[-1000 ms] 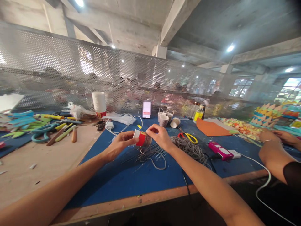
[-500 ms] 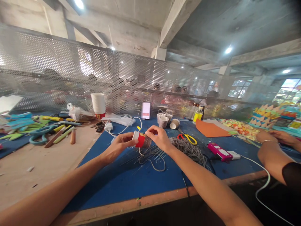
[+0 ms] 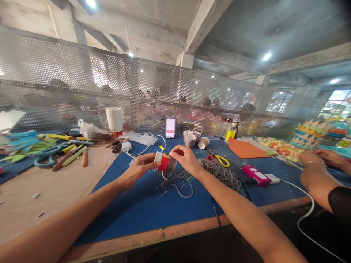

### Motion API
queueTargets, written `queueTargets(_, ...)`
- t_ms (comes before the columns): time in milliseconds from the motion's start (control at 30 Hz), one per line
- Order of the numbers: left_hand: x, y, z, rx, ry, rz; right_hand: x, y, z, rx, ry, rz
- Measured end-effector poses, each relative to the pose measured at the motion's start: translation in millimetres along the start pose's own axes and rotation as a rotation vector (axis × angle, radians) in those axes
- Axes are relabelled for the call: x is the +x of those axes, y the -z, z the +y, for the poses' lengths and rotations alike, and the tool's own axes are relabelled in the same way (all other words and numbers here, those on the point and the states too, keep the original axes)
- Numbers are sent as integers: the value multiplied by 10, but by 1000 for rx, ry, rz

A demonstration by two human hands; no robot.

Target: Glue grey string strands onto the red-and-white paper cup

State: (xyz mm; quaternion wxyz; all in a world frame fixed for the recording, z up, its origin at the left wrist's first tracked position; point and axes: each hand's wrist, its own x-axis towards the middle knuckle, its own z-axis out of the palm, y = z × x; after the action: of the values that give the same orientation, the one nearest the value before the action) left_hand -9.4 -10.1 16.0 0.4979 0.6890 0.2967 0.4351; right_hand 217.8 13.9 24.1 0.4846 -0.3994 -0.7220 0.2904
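Note:
A red and white paper cup (image 3: pixel 163 160) lies on its side in the air above the blue mat (image 3: pixel 131 215), its lower part wrapped in grey-brown cord. My left hand (image 3: pixel 140 167) grips the cup near its white rim, thumb in front. At the wrapped end, my right hand (image 3: pixel 184 156) pinches finger and thumb together against the cord (image 3: pixel 172 165); the bit between the fingertips is too small to make out clearly. A loose strand (image 3: pixel 183 195) hangs from the cup and curls on the mat. A heap of grey cord (image 3: pixel 219 171) lies by my right wrist.
Behind are cord-covered cups (image 3: pixel 189 138), a phone (image 3: pixel 170 128), yellow-handled scissors (image 3: pixel 222 160) and a bottle (image 3: pixel 231 133). Left stand stacked paper cups (image 3: pixel 114 118), with tools and blue scissors (image 3: pixel 49 156). A magenta box (image 3: pixel 255 175) and another person's arms (image 3: pixel 315 175) are right.
Very little differs. Both hands keep the same hold on the cup, and the view has shifted slightly.

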Motion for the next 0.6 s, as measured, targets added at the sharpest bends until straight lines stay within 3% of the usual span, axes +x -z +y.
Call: queueTargets(600, 4, 11, -17, 22, -3, -41, 7, 1, 4, 46, -52, -19)
